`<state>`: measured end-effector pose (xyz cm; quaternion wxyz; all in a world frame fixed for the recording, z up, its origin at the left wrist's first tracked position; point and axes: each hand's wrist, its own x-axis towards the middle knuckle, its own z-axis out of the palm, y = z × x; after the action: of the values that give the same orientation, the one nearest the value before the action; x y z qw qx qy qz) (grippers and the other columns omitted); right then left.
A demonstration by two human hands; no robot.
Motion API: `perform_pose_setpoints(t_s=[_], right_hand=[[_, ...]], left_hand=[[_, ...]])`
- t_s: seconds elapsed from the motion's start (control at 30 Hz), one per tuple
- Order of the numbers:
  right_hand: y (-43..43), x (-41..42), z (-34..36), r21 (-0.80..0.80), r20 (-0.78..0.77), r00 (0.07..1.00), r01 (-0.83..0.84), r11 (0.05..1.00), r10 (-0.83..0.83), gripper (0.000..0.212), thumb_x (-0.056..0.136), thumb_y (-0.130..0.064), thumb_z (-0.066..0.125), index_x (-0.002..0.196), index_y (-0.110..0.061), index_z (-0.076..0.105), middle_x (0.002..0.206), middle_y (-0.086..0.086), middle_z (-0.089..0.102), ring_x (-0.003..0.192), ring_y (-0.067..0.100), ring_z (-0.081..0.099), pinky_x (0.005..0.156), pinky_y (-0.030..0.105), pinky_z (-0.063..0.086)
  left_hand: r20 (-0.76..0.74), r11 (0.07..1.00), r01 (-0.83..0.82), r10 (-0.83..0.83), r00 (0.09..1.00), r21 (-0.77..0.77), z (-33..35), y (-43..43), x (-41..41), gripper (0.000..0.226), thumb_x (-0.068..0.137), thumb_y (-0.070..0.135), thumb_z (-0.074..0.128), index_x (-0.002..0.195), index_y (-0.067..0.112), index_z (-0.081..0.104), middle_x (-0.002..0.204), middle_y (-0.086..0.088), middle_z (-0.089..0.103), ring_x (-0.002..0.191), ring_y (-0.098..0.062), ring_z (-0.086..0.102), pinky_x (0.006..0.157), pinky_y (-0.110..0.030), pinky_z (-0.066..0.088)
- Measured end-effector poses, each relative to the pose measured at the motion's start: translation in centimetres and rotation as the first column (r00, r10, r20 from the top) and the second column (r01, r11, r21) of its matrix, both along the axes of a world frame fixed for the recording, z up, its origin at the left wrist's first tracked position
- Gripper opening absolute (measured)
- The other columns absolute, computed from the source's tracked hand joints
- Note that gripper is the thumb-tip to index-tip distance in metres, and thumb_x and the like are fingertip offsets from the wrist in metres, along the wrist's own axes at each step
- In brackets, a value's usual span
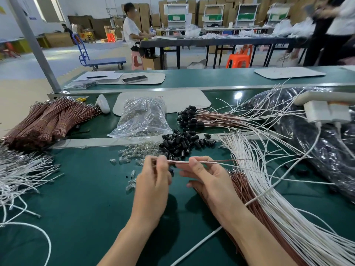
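Note:
Both hands are over the green bench (86,189). My left hand (153,181) pinches the left ends of a thin brown wire and a white wire (226,163) that run off to the right. My right hand (205,177) pinches the same wire pair a little further right, index finger on top. A small black cap (171,171) shows between the two hands, partly hidden. A pile of black caps (180,143) lies just beyond the hands. Small clear glass bulbs (132,152) are scattered to its left.
White wires (269,198) over brown wires (242,187) fan out under my right forearm. Finished wires with black caps (190,118) lie behind. A clear bag of bulbs (142,118), brown wire bundles (48,120), loose white wires (21,173) and a dark bag (326,150) surround the work spot. People sit and stand at tables behind.

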<state>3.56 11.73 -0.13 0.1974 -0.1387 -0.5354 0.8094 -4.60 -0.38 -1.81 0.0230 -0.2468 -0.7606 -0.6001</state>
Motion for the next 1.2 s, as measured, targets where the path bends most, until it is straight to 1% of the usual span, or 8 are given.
perform_pose_setpoints(t_s=[0.2,0.37,0.57,0.73,0.83,0.9,1.03,1.2], right_hand=[[1.0,0.7,0.9,-0.190,-0.064,0.991,0.100,0.977,-0.114,0.025,0.082,-0.023,0.071,0.103,-0.009,0.070,0.104,0.017,0.076,0.081,0.017,0.074,0.059,0.022,0.058],[1.2,0.9,2.0,-0.097,-0.070,0.987,0.139,0.986,-0.146,0.024,0.084,-0.029,0.067,0.101,-0.015,0.076,0.103,0.013,0.078,0.082,0.019,0.075,0.060,0.023,0.058],[7.1,2.0,8.2,0.120,-0.186,0.964,0.213,0.970,-0.189,0.025,0.089,-0.034,0.060,0.103,-0.019,0.075,0.103,0.006,0.078,0.086,0.017,0.074,0.066,0.023,0.059],[14.0,-0.1,12.5,0.174,-0.172,0.949,0.294,0.940,-0.265,0.018,0.097,-0.028,0.056,0.103,-0.018,0.069,0.095,0.000,0.078,0.082,0.014,0.072,0.066,0.026,0.057],[18.2,-2.5,13.3,0.115,-0.097,0.956,0.287,0.951,-0.277,0.020,0.104,-0.025,0.051,0.112,-0.011,0.063,0.096,0.005,0.077,0.085,0.019,0.070,0.067,0.028,0.059],[20.4,-3.8,13.2,0.221,0.080,0.969,0.212,0.952,-0.234,0.037,0.104,-0.029,0.050,0.128,-0.002,0.054,0.107,0.014,0.074,0.095,0.023,0.071,0.073,0.029,0.062],[22.9,-5.2,11.3,0.498,0.385,0.878,0.061,0.865,-0.284,0.051,0.104,-0.023,0.055,0.143,0.005,0.042,0.105,0.014,0.074,0.095,0.024,0.073,0.076,0.031,0.061],[21.9,-4.4,9.1,0.673,0.370,0.868,-0.003,0.740,-0.332,0.037,0.105,-0.021,0.049,0.140,-0.009,0.051,0.101,0.002,0.076,0.094,0.020,0.072,0.070,0.028,0.056]], left_hand=[[0.209,0.890,-0.257,0.189,0.959,0.376,1.2,-2.1,-2.3,0.030,0.103,0.044,0.042,0.081,0.025,0.049,0.063,0.006,0.057,0.047,-0.009,0.045,0.041,-0.019,0.038],[0.161,0.889,-0.268,0.222,0.962,0.371,1.5,-3.0,-3.9,0.031,0.105,0.041,0.046,0.085,0.019,0.051,0.066,0.006,0.059,0.048,-0.006,0.049,0.046,-0.018,0.043],[-0.080,0.991,-0.001,0.011,0.997,0.131,3.5,-0.8,-4.3,0.006,0.094,0.040,0.061,0.098,0.038,0.065,0.084,0.011,0.068,0.067,-0.003,0.059,0.058,-0.014,0.049],[-0.201,0.993,0.103,-0.112,0.973,-0.055,7.4,6.1,-7.4,0.013,0.098,0.026,0.064,0.110,0.025,0.063,0.090,0.015,0.067,0.081,0.004,0.063,0.070,-0.009,0.050],[-0.244,0.993,0.063,-0.087,0.966,-0.103,9.2,10.6,-10.3,0.017,0.099,0.029,0.064,0.114,0.021,0.065,0.091,0.013,0.067,0.079,0.004,0.061,0.068,-0.010,0.047],[-0.269,0.989,0.033,-0.072,0.960,-0.146,9.7,13.2,-12.1,0.016,0.099,0.030,0.063,0.112,0.021,0.066,0.088,0.012,0.066,0.079,0.001,0.060,0.068,-0.010,0.043],[-0.285,0.936,-0.019,-0.088,0.954,-0.351,9.3,17.1,-15.2,0.020,0.100,0.030,0.061,0.116,0.019,0.067,0.099,-0.001,0.070,0.087,-0.018,0.063,0.080,-0.032,0.050],[-0.277,0.748,-0.065,-0.162,0.947,-0.660,8.2,18.8,-16.8,0.055,0.102,0.037,0.054,0.152,0.019,0.039,0.144,-0.016,0.050,0.131,-0.035,0.047,0.108,-0.052,0.041]])
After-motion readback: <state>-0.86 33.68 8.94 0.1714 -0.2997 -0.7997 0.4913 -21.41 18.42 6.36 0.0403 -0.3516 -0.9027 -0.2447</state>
